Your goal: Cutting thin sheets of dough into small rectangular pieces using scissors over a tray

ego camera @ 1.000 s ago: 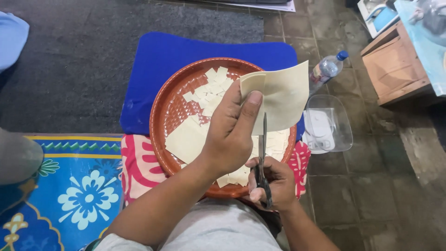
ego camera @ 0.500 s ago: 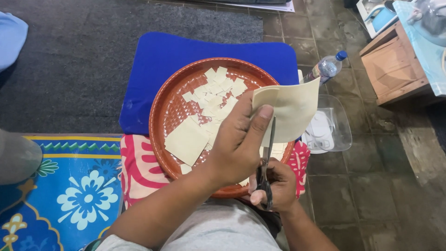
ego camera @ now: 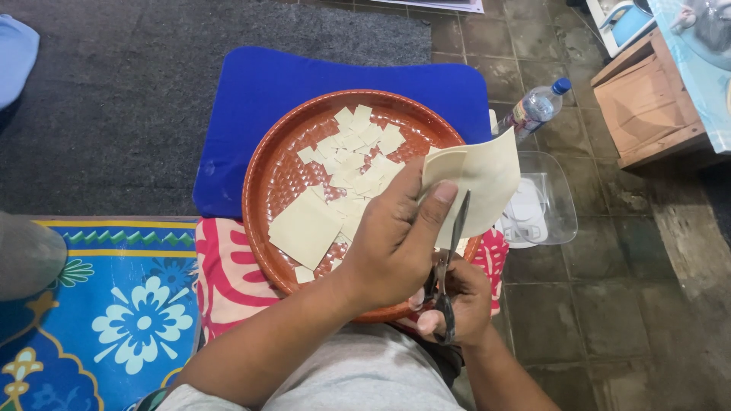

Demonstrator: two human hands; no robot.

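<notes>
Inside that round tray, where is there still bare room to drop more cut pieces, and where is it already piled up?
The brown tray is bare along its left wall and upper-left rim. The small cut squares crowd its middle and top; a larger sheet covers the lower left. The left hand, pale sheet, right hand and scissors cover the right side.

A: What colour is the round tray (ego camera: pixel 268 199)?

B: Reddish brown, with a dotted relief pattern. The cut squares (ego camera: pixel 356 164) on it are pale cream, like the sheet (ego camera: pixel 487 179) at frame centre-right.

A: And under it?

B: A plain royal-blue cushion (ego camera: pixel 259 99), then a pink cloth (ego camera: pixel 225 274) with white swirls. Lower left, a blue mat (ego camera: pixel 114 320) with white flowers and a yellow border.
</notes>
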